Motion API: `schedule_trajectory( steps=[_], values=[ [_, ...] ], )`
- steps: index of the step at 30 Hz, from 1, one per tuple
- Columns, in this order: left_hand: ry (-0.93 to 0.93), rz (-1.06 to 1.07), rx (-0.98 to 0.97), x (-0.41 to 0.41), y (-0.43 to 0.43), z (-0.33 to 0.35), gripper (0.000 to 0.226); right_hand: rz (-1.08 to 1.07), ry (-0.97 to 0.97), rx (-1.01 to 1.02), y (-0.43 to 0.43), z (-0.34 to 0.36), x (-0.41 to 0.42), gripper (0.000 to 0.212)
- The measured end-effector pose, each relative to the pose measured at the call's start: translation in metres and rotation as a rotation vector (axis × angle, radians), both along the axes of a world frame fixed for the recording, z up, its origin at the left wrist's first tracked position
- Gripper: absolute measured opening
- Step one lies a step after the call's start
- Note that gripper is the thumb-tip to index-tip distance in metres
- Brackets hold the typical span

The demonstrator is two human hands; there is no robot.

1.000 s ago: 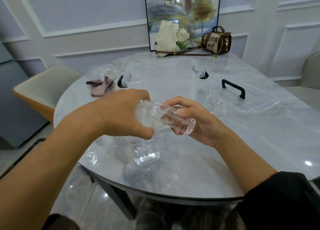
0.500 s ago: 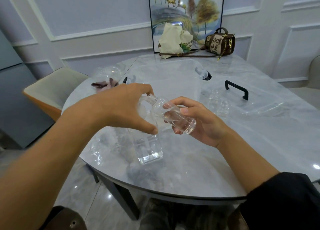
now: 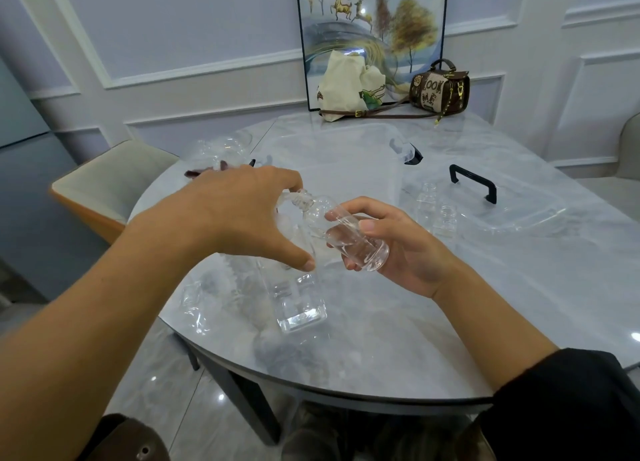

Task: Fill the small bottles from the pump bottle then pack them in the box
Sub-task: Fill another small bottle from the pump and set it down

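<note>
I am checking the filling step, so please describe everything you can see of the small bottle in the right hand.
The small bottle is clear, plastic-looking and round, with an uncapped threaded neck. It is tilted above the table, neck pointing up-left. The right hand grips its body, thumb on top, fingers beneath. Some clear liquid seems to lie inside. Its neck sits beside the fingers of the left hand; contact cannot be told.

Your right hand (image 3: 398,249) grips tilted small bottle (image 3: 346,232); left hand (image 3: 242,214) covers pump bottle (image 3: 298,301) top, near desk (image 3: 450,322) edge.
</note>
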State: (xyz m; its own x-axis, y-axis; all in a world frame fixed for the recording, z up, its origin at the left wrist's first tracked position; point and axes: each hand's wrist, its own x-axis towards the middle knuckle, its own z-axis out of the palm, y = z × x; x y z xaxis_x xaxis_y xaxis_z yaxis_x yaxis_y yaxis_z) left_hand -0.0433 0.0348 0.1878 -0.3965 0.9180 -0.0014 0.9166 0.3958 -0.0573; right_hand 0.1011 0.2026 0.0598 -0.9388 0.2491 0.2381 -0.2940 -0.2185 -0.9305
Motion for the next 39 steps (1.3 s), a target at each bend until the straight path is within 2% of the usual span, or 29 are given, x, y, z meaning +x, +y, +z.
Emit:
schedule_trajectory(
  steps=[3,7,10,12,16,21,27,32,39],
  values=[
    [0.009,-0.003,0.006,-0.001,0.001,-0.003,0.099,-0.006,0.003,-0.001,0.000,0.000,0.000,0.034],
    [-0.121,-0.015,0.024,-0.007,0.000,-0.009,0.096,-0.007,-0.002,0.026,0.002,-0.001,-0.001,0.036],
    [-0.194,-0.028,0.047,-0.006,-0.002,-0.018,0.071,-0.011,-0.019,0.031,0.004,-0.003,-0.001,0.037],
    [-0.157,-0.023,0.051,-0.004,-0.003,-0.022,0.059,-0.029,-0.025,0.042,0.004,-0.004,-0.001,0.033],
    [-0.056,-0.007,0.012,0.000,0.001,-0.021,0.067,-0.023,-0.029,0.044,0.004,-0.004,-0.002,0.034],
    [-0.034,-0.010,0.019,-0.005,0.003,-0.014,0.054,-0.001,-0.024,0.030,0.003,-0.003,0.000,0.036],
    [-0.080,-0.050,0.040,-0.014,0.004,-0.010,0.080,0.019,-0.009,0.019,0.000,-0.001,0.001,0.035],
    [-0.079,-0.051,0.017,-0.009,0.004,-0.004,0.068,0.017,-0.016,0.019,0.001,-0.001,0.001,0.034],
    [-0.061,-0.024,0.005,-0.005,0.004,0.000,0.072,0.010,-0.012,0.021,0.001,0.000,0.002,0.034]
  ],
)
